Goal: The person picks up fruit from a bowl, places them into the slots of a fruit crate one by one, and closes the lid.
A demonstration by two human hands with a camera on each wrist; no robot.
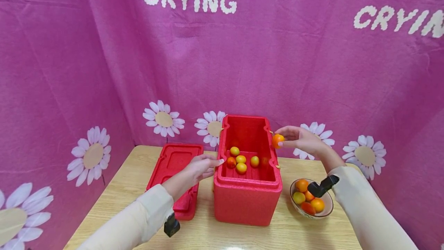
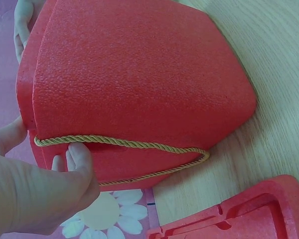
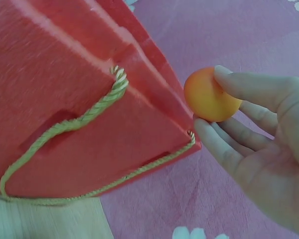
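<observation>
A deep red foam box (image 1: 248,203) stands uncovered, with several small yellow fruits (image 1: 241,168) and a red one (image 1: 231,162) on its floor. My left hand (image 1: 201,168) holds the box's left wall, thumb at the rim and fingers against the outside by a gold rope handle (image 2: 139,144). Between thumb and fingertips, my right hand (image 1: 301,139) pinches a round orange fruit (image 3: 212,94) just outside the right rim, at rim height. To the right, a patterned bowl (image 1: 293,201) contains several orange, yellow and red fruits (image 1: 317,204).
The red lid (image 1: 173,153) lies on the wooden table (image 1: 125,180) left of the box. Another gold rope (image 3: 89,117) loops along the box's right side. A purple cloth (image 1: 243,68) with white flowers and lettering hangs close behind and around the table.
</observation>
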